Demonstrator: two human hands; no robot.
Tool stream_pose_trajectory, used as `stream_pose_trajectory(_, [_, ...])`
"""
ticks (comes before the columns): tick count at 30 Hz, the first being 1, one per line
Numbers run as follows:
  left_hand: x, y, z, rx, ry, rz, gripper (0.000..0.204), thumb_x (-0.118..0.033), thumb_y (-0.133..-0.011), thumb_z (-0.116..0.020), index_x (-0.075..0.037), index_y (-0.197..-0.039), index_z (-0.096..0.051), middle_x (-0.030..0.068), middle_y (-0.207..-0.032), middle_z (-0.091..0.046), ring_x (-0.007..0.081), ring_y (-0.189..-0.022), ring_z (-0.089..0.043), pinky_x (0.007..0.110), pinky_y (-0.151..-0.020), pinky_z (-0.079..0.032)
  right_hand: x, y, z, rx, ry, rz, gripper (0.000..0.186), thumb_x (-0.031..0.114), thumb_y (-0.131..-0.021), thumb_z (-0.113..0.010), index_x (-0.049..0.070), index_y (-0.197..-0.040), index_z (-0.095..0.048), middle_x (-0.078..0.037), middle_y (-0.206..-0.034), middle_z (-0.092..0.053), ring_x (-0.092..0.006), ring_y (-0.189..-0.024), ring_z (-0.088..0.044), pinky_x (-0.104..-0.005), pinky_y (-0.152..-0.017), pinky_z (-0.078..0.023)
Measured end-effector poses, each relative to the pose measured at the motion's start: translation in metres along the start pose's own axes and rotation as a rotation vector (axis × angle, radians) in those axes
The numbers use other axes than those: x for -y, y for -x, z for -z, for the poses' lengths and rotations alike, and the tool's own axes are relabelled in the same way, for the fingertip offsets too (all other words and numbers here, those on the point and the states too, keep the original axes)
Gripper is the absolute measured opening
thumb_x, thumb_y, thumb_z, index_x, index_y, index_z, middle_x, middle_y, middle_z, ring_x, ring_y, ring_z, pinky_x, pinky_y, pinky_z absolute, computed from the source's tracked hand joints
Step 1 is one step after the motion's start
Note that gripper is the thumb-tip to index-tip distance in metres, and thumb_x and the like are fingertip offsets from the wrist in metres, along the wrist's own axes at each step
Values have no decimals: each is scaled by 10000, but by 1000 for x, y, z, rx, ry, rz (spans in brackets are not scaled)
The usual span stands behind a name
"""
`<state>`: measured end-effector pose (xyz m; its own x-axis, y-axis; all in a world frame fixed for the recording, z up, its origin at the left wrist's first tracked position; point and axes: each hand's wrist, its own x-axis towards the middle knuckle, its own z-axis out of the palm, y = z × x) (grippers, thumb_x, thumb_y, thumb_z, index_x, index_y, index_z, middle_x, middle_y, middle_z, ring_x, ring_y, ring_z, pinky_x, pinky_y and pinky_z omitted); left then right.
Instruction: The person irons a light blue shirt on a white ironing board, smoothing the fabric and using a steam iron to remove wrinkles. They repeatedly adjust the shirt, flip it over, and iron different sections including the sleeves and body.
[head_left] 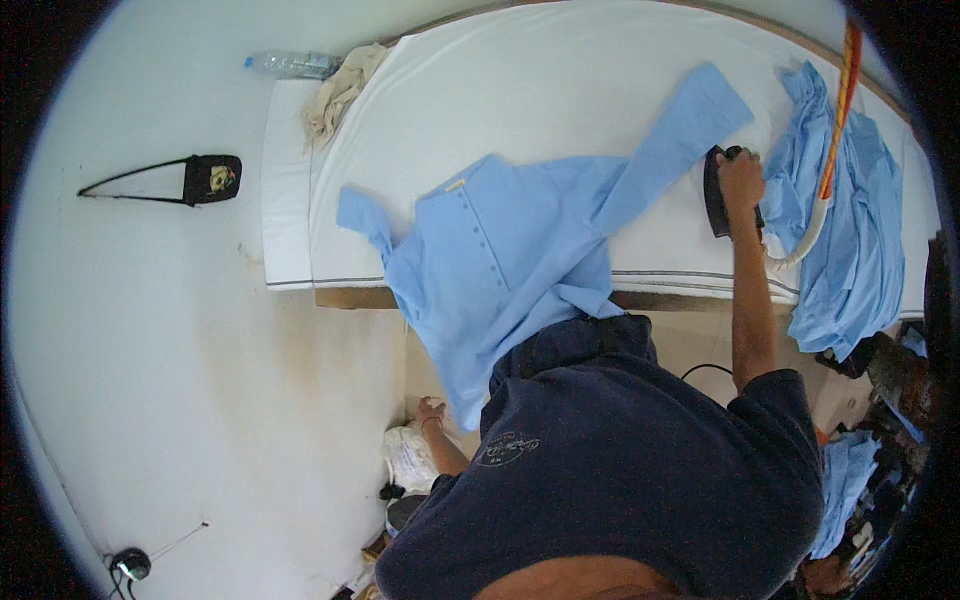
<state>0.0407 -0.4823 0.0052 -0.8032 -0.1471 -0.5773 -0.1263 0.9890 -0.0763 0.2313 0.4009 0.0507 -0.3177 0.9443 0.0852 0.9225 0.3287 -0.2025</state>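
My right hand [741, 185] is wrapped round the handle of a dark iron [716, 200], which rests on the white-covered table to the right of a light blue shirt's outstretched sleeve. The shirt [500, 235] lies spread with its buttoned front up. Its lower part hangs over the near edge against my body. Low on the left, my left hand [431, 411] hangs below the table edge, close to the shirt's drooping hem. Its fingers look loosely apart, with nothing visible in them.
More blue garments [850, 220] are heaped at the table's right end. A red-yellow cord [838, 110] with a white sleeve runs to the iron. At the far left are a beige cloth [343, 95] and a plastic bottle [295, 65]. A white bag [410, 458] sits below.
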Motion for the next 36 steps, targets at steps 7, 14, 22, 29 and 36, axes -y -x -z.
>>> stream_pose_trajectory(7, [-123,-96,52,-622,519,-478,761,-312,-886,-729,6,-1480,-375,241,-1492,-412,419,-1389,-361,534,-1155,-302,272,145,-72,377,84,480,819,537,-859,-676,144,-1519,-390,-154,-1476,-464,-353,-1368,-436,-670,-1106,-268])
stream_pose_trajectory(14, [-223,-161,136,-496,301,-904,738,-338,-818,-750,2,-1402,-453,247,-1345,-517,390,-1249,-484,496,-1016,-409,435,395,-64,1276,-645,1254,367,296,-889,-689,5,-1108,-646,-230,-1093,-665,-365,-1012,-623,-482,-880,-476])
stream_pose_trajectory(22, [-242,-201,168,-363,502,-1231,560,-471,-932,-570,18,-1203,-532,231,-1088,-591,394,-988,-574,489,-834,-465,378,422,81,484,-1041,626,291,169,-843,-712,22,-1055,-579,-188,-1103,-592,-398,-1041,-614,-486,-855,-505])
stream_pose_trajectory(29, [-351,-188,193,-605,704,-1187,474,-433,-1027,-467,28,-1080,-568,237,-955,-637,414,-866,-623,496,-763,-494,216,472,182,-812,-843,138,237,124,-845,-767,41,-1012,-621,-140,-1055,-659,-356,-1009,-652,-440,-850,-531])
stream_pose_trajectory(36, [-445,15,158,-431,652,-1464,317,-256,-1064,-438,40,-1091,-548,256,-1046,-623,403,-911,-613,471,-813,-493,102,694,180,-687,-686,-388,226,173,-868,-766,48,-1030,-669,-140,-936,-695,-333,-821,-682,-420,-702,-534])
